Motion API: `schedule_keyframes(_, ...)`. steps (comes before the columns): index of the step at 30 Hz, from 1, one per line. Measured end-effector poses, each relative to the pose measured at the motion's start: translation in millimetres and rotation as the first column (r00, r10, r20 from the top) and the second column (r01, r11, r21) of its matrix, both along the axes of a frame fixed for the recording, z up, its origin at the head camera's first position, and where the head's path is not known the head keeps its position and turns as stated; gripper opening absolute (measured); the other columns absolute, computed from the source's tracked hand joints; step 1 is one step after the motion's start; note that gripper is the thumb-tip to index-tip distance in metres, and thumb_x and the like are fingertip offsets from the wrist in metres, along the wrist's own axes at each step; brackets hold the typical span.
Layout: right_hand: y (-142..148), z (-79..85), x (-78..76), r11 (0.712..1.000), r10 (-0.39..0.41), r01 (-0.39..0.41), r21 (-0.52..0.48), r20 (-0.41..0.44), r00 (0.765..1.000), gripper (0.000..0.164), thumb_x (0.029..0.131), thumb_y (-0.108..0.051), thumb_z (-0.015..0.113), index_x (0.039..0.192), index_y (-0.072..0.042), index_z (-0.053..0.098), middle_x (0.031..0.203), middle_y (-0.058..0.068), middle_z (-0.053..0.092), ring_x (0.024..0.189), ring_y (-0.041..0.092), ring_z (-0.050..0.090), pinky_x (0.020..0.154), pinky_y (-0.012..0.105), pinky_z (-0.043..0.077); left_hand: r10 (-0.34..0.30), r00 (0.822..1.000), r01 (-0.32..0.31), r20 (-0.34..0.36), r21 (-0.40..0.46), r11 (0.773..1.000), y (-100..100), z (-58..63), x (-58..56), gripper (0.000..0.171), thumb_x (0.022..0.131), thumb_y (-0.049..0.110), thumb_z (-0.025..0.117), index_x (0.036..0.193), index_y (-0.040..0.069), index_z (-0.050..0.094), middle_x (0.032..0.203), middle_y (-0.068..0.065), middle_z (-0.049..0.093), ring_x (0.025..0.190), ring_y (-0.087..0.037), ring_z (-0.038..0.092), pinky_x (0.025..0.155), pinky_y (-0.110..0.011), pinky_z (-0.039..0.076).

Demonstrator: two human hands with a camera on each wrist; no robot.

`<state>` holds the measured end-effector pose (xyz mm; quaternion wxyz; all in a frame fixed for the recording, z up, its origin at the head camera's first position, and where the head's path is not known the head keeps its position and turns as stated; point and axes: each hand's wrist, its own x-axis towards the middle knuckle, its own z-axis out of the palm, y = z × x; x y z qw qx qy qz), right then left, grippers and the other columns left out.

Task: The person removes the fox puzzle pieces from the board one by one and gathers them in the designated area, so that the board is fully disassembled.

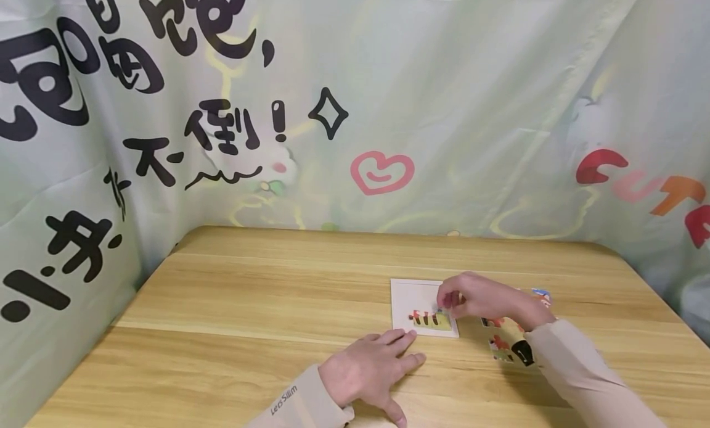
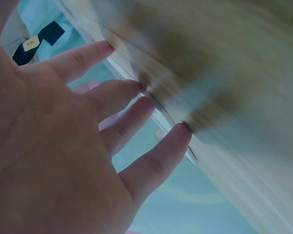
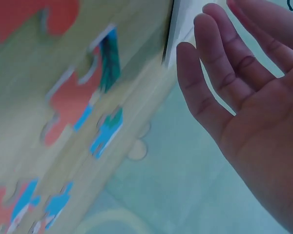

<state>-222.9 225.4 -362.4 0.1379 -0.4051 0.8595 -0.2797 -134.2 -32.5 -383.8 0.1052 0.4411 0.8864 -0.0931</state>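
Observation:
A white square puzzle tray (image 1: 407, 295) lies on the table, with a joined strip of jigsaw pieces (image 1: 428, 320) along its front part. My left hand (image 1: 370, 367) has its fingers spread and its fingertips at the tray's front edge; in the left wrist view they touch that edge. Over the tray's right side, my right hand (image 1: 479, 297) is bent down with thumb and fingers together. It pinches a small puzzle piece (image 1: 440, 311) at the strip's upper right corner, mostly hidden by the fingertips. The right wrist view shows the curved fingers but not the pinch.
Loose puzzle pieces (image 1: 501, 348) lie on the table right of the tray, partly under my right forearm. More red and blue pieces (image 3: 78, 95) show in the right wrist view. A printed curtain (image 1: 444, 107) hangs behind the wooden table (image 1: 249, 292).

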Motion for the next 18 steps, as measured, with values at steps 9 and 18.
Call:
schedule_keyframes(9, -22, -4.6, -4.5, 1.000, 0.014, -0.014, -0.017, 0.030, 0.999, 0.024, 0.080, 0.011, 0.069, 0.099, -0.003, 0.072, 0.093, -0.002, 0.067, 0.083, 0.014, 0.062, 0.074, 0.029, 0.056, 0.006, 1.000, -0.006, 0.005, -0.001, 1.000, -1, 0.2, -0.5, 0.099, 0.073, 0.076, 0.071, 0.157, 0.033, 0.039, 0.166, 0.001, 0.025, 0.149, -0.013, 0.024, 0.112, -0.033, 0.038)
schedule_keyframes(18, -36, -12.2, -7.9, 0.999, 0.028, -0.028, 0.032, 0.007, 1.000, 0.032, 0.079, 0.013, 0.069, 0.108, 0.000, 0.075, 0.095, -0.002, 0.062, 0.081, 0.011, 0.055, 0.072, 0.026, 0.053, 0.003, 1.000, -0.003, 0.007, -0.005, 1.000, 0, 1.0, -0.2, 0.098, 0.074, 0.075, 0.071, 0.157, 0.033, 0.039, 0.166, 0.001, 0.025, 0.149, -0.014, 0.025, 0.112, -0.033, 0.037)
